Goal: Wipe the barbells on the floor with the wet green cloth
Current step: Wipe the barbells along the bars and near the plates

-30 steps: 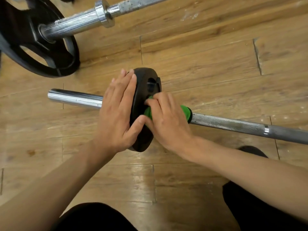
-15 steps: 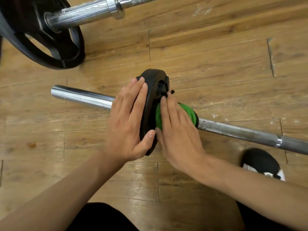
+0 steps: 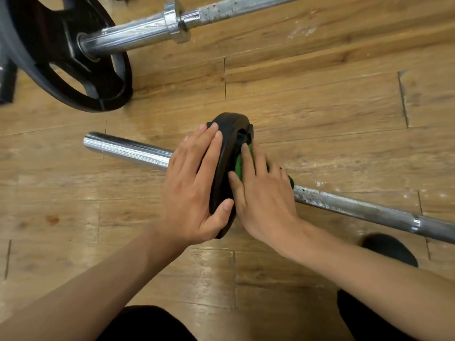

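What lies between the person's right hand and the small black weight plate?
The green cloth, pressed by the right hand against the small plate, in the head view.

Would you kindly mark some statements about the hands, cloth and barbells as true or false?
1. The left hand lies flat on the small black weight plate of the near chrome barbell. True.
2. The right hand presses the green cloth onto the wooden floor. False: it presses it against the plate's inner face.
3. The large black plate sits on the far barbell. True.
4. The near barbell's left end carries a second plate. False: it is bare.
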A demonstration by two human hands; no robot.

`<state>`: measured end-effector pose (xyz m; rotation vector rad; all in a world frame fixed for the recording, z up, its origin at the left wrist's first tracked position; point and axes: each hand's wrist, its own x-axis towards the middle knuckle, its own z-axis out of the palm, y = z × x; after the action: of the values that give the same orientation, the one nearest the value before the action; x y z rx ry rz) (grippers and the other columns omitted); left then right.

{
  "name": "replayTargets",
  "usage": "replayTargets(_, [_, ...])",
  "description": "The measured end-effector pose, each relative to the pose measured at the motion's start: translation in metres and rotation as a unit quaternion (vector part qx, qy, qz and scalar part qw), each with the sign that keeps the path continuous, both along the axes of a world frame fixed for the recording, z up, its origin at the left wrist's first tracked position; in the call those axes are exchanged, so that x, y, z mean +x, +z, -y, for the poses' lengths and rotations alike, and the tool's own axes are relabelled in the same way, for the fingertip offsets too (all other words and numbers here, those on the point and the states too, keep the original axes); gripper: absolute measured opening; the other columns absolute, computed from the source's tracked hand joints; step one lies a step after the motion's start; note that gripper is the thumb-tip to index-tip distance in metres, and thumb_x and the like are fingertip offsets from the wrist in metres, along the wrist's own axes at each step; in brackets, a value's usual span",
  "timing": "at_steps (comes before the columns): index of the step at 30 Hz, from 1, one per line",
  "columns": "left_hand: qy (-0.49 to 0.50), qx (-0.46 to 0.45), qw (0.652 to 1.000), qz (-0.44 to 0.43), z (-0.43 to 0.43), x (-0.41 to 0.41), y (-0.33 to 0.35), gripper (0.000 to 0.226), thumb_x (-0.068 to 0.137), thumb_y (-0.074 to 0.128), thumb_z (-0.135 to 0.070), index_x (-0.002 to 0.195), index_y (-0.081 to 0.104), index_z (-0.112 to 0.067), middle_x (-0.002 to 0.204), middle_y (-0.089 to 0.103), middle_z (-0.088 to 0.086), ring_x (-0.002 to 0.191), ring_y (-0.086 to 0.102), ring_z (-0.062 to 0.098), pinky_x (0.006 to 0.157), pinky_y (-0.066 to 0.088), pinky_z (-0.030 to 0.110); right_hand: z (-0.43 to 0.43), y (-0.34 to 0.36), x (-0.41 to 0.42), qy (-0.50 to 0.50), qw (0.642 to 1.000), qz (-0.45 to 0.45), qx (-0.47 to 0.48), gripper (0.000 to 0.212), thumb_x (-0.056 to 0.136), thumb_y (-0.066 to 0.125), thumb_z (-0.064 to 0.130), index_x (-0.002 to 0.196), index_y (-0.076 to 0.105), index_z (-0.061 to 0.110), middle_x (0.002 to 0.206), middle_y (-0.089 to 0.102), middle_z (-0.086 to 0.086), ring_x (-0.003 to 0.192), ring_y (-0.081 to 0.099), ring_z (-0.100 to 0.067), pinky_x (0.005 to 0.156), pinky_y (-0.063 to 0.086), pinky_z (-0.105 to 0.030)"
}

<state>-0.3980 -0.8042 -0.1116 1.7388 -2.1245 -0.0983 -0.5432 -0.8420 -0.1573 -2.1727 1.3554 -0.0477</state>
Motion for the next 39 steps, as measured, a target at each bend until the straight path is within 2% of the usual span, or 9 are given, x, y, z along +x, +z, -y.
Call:
replayTargets(2, [0.000, 0.014, 1.000, -0.001, 0.005, 0.001, 0.002, 0.090, 0.103, 0.018, -0.062, 0.151, 0.039, 0.012, 0.160, 0.038, 0.026, 0.155, 0.029, 0.037, 0.122, 0.029, 0.057, 0.009, -0.002, 0.006, -0.004, 1.000, 0.006, -0.007, 0.081, 0.099, -0.006, 0.055, 0.165, 0.014, 0.013, 0.173, 0.008, -0.014, 0.139, 0.045, -0.038, 0.107, 0.042, -0.047])
replayTargets(4, [-0.002, 0.025, 1.000, 0.003, 0.011, 0.002, 0.004, 0.091, 0.103, 0.018, -0.063, 0.152, 0.038, 0.011, 0.161, 0.037, 0.025, 0.155, 0.028, 0.036, 0.122, 0.029, 0.056, 0.007, -0.003, 0.004, 0.005, 0.999, 0.007, -0.036, 0.077, 0.101, -0.002, 0.053, 0.166, 0.011, 0.012, 0.171, 0.016, -0.019, 0.129, 0.055, -0.038, 0.098, 0.047, -0.046])
replayTargets(9, [0.013, 0.028, 0.999, 0.013, 0.021, 0.002, 0.005, 0.091, 0.103, 0.017, -0.064, 0.152, 0.040, 0.009, 0.161, 0.039, 0.022, 0.155, 0.029, 0.035, 0.122, 0.029, 0.057, 0.015, -0.015, -0.001, 0.005, 0.995, 0.020, -0.094, 0.076, 0.107, 0.013, 0.054, 0.149, 0.046, 0.001, 0.137, 0.054, -0.024, 0.108, 0.060, -0.039, 0.085, 0.052, -0.046])
replayTargets(12, [0.020, 0.033, 0.999, 0.018, 0.024, 0.001, 0.006, 0.090, 0.104, 0.017, -0.064, 0.153, 0.040, 0.008, 0.161, 0.039, 0.022, 0.156, 0.028, 0.035, 0.122, 0.028, 0.057, 0.020, -0.018, -0.004, 0.019, 0.991, 0.041, -0.127, 0.078, 0.108, 0.009, 0.057, 0.135, 0.055, -0.001, 0.123, 0.057, -0.022, 0.101, 0.056, -0.038, 0.081, 0.049, -0.043])
replayTargets(16, [0.024, 0.041, 0.998, 0.039, 0.027, 0.001, 0.008, 0.089, 0.104, 0.017, -0.064, 0.154, 0.039, 0.007, 0.161, 0.039, 0.021, 0.156, 0.027, 0.034, 0.124, 0.026, 0.056, 0.022, -0.020, -0.009, 0.003, 0.982, 0.115, -0.149, 0.073, 0.108, 0.019, 0.059, 0.123, 0.057, -0.002, 0.118, 0.056, -0.022, 0.096, 0.054, -0.038, 0.079, 0.046, -0.046])
replayTargets(24, [0.019, 0.070, 0.994, 0.079, 0.032, 0.006, 0.021, 0.090, 0.105, 0.008, -0.065, 0.157, 0.036, 0.003, 0.163, 0.037, 0.020, 0.155, 0.028, 0.034, 0.120, 0.029, 0.057, 0.036, 0.012, -0.019, 0.004, 0.961, 0.224, -0.162, 0.073, 0.107, 0.025, 0.061, 0.123, 0.058, -0.002, 0.124, 0.053, -0.020, 0.104, 0.053, -0.035, 0.086, 0.047, -0.046])
replayTargets(30, [0.023, 0.030, 0.993, 0.111, -0.003, 0.048, 0.043, 0.088, 0.106, 0.008, -0.063, 0.158, 0.035, 0.002, 0.163, 0.037, 0.021, 0.154, 0.031, 0.036, 0.120, 0.030, 0.058, 0.037, 0.052, -0.011, 0.084, 0.952, 0.179, -0.234, 0.074, 0.105, 0.025, 0.061, 0.127, 0.057, -0.002, 0.126, 0.051, -0.022, 0.111, 0.050, -0.037, 0.093, 0.044, -0.049])
replayTargets(33, [0.043, 0.027, 0.990, 0.129, -0.033, 0.073, 0.054, 0.084, 0.107, 0.011, -0.061, 0.158, 0.036, 0.000, 0.163, 0.037, 0.021, 0.154, 0.030, 0.035, 0.122, 0.027, 0.055, 0.028, 0.069, -0.002, 0.111, 0.949, 0.131, -0.265, 0.069, 0.103, 0.033, 0.059, 0.127, 0.055, -0.001, 0.126, 0.050, -0.022, 0.109, 0.049, -0.037, 0.092, 0.042, -0.048])
replayTargets(39, [0.081, 0.096, 0.975, 0.184, -0.068, 0.112, 0.080, 0.084, 0.107, 0.009, -0.061, 0.146, 0.052, -0.001, 0.149, 0.052, 0.021, 0.142, 0.045, 0.037, 0.116, 0.031, 0.048, 0.016, 0.114, 0.035, 0.115, 0.952, 0.057, -0.279, 0.062, 0.102, 0.031, 0.059, 0.118, 0.056, 0.005, 0.115, 0.049, -0.014, 0.100, 0.046, -0.032, 0.082, 0.046, -0.047])
